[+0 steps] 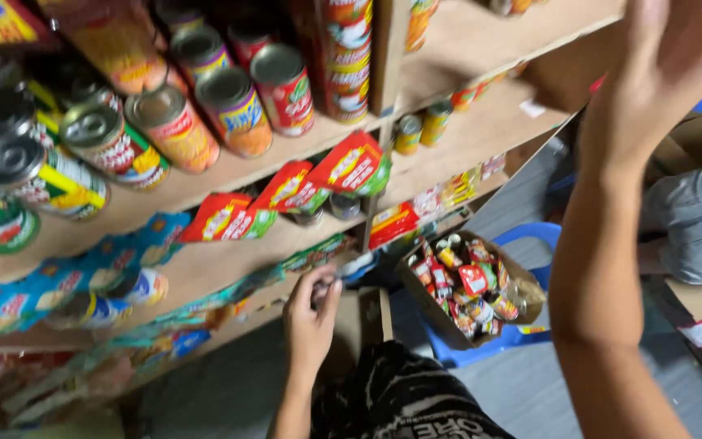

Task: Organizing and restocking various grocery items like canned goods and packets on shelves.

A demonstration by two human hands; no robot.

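Down low, the left hand [312,313] is pinching something small I cannot identify beside the shelf [229,264]; the right hand [668,57] is lifting wide open, possibly knocking cans [233,110] off.

Left hand [312,313] low, fingers curled, right hand [666,61] raised, blurred
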